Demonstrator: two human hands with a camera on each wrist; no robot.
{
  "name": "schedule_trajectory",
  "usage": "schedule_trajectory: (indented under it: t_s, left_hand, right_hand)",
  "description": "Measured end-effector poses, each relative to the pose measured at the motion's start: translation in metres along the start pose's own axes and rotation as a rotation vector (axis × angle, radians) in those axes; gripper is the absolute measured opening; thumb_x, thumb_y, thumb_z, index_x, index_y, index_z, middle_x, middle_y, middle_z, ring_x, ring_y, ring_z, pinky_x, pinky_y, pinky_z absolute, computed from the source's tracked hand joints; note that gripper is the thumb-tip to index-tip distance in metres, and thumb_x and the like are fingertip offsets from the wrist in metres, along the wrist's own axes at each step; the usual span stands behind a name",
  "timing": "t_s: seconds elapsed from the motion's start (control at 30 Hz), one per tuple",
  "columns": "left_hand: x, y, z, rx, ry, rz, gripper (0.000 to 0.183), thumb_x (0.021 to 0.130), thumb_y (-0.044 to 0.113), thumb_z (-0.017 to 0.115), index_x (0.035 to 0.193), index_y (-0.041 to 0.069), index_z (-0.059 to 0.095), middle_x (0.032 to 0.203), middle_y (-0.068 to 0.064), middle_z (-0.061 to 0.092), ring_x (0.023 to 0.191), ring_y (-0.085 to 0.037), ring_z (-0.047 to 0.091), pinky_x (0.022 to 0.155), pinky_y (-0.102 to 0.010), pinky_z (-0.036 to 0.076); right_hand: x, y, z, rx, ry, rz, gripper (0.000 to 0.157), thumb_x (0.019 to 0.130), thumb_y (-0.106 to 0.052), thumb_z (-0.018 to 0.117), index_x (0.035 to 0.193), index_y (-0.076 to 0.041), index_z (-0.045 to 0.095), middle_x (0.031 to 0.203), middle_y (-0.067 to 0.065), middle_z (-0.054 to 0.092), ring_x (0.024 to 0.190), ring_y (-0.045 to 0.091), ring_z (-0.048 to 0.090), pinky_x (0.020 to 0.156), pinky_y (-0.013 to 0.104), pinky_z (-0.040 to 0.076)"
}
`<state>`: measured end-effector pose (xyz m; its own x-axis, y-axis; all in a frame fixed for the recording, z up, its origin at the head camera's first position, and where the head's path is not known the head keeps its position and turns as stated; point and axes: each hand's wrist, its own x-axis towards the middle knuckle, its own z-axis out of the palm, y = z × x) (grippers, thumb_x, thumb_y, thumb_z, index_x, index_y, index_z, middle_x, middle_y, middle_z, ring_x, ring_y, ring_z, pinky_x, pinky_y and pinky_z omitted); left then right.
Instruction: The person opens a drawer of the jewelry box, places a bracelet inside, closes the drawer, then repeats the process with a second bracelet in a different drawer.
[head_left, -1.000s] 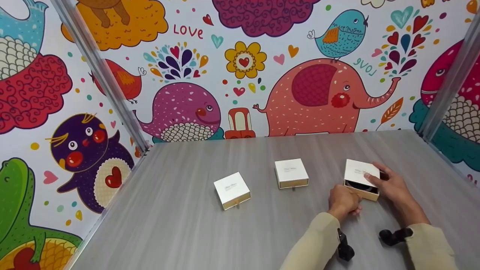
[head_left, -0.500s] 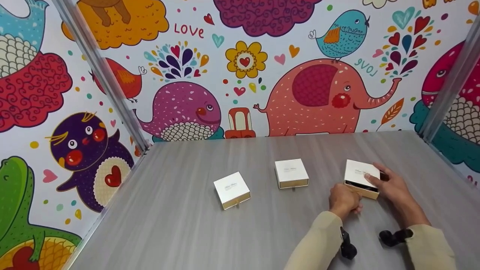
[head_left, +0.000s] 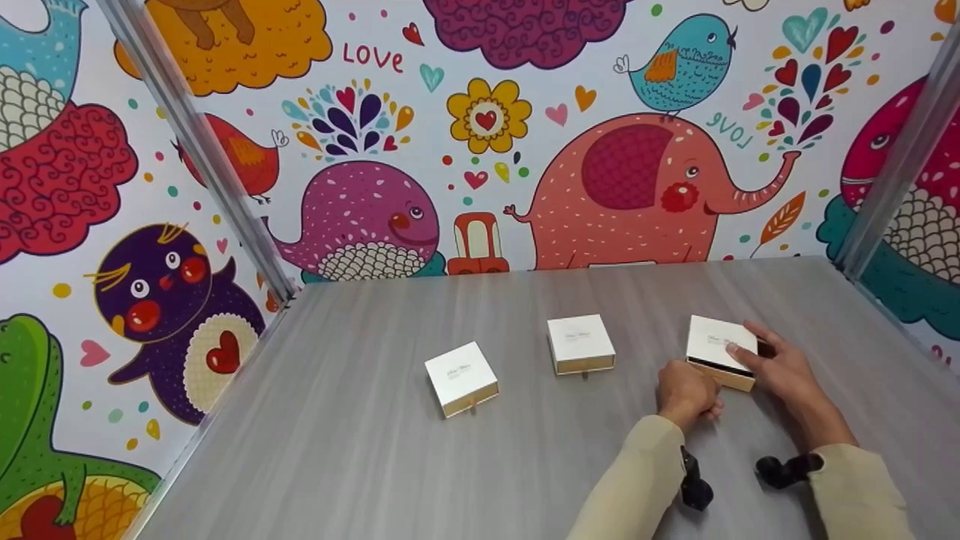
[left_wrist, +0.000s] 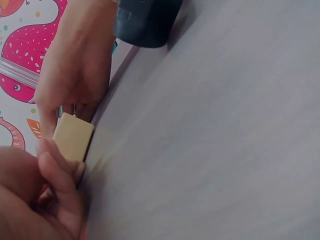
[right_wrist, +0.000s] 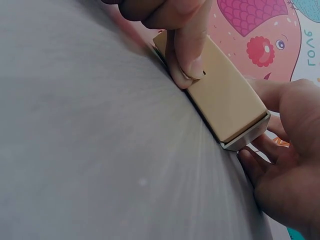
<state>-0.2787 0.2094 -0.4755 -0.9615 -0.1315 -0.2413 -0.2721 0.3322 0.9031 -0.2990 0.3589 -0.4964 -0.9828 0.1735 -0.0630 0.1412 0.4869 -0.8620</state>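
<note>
A white drawer box (head_left: pixel 711 334) with small print on top stands on the right of the table. Its tan drawer (right_wrist: pixel 227 102) sticks out slightly at the front, a thin dark strip showing under the top's edge in the head view. With thumb and finger, my left hand (head_left: pixel 686 391) pinches the small pull tab (right_wrist: pixel 187 76) on the drawer front. My right hand (head_left: pixel 786 373) grips the box's outer sleeve from the right, thumb on top and fingers along the side. Most of the drawer's inside is hidden.
Two similar white boxes, a middle one (head_left: pixel 581 339) and a left one (head_left: pixel 459 375), stand on the grey table (head_left: pixel 360 457) with tan fronts facing me. A patterned wall (head_left: pixel 480 45) closes off the back, and metal posts (head_left: pixel 217 165) stand at the corners.
The drawer has slid back into its sleeve, and the dark opening has narrowed from a wide gap to a thin strip. Both hands keep their hold; the other boxes stay put.
</note>
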Motion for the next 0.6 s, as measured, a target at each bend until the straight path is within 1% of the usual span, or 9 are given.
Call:
schedule_trajectory:
  t_s: [0.27, 0.43, 0.57, 0.6]
  left_hand:
    - [0.0010, 0.0019, 0.0018, 0.008, 0.000, 0.014, 0.031, 0.079, -0.001, 0.074, 0.051, 0.007, 0.061, 0.037, 0.000, 0.053, 0.030, -0.007, 0.044, 0.034, -0.022, 0.044]
    - [0.0010, 0.0015, 0.0032, 0.014, 0.005, 0.019, 0.033, 0.079, -0.001, 0.074, 0.050, 0.007, 0.060, 0.037, 0.001, 0.052, 0.030, -0.007, 0.042, 0.034, -0.022, 0.043]
    - [0.0018, 0.0020, 0.0038, 0.024, 0.012, 0.028, 0.033, 0.079, 0.000, 0.075, 0.051, 0.008, 0.061, 0.037, 0.001, 0.053, 0.030, -0.007, 0.043, 0.033, -0.021, 0.043]
    - [0.0022, 0.0024, 0.0040, 0.026, 0.016, 0.032, 0.033, 0.079, 0.001, 0.075, 0.051, 0.008, 0.061, 0.037, 0.001, 0.053, 0.029, -0.007, 0.043, 0.033, -0.021, 0.043]
  right_hand:
    - [0.0000, -0.0005, -0.0008, -0.018, 0.000, -0.014, 0.089, 0.098, -0.055, 0.054, 0.159, -0.004, 0.016, 0.157, 0.037, 0.025, 0.133, 0.047, 0.034, 0.112, 0.063, 0.029]
    - [-0.0003, 0.0009, -0.0001, -0.017, 0.004, -0.013, 0.088, 0.098, -0.054, 0.055, 0.159, -0.003, 0.017, 0.156, 0.037, 0.026, 0.131, 0.046, 0.035, 0.110, 0.061, 0.030]
    - [-0.0003, 0.0006, 0.0006, -0.018, 0.014, -0.016, 0.087, 0.098, -0.053, 0.055, 0.159, -0.003, 0.018, 0.156, 0.036, 0.026, 0.131, 0.046, 0.035, 0.110, 0.061, 0.030]
    - [-0.0003, 0.0001, 0.0006, -0.021, 0.018, -0.018, 0.087, 0.098, -0.053, 0.055, 0.159, -0.004, 0.019, 0.156, 0.036, 0.027, 0.131, 0.045, 0.035, 0.109, 0.059, 0.032]
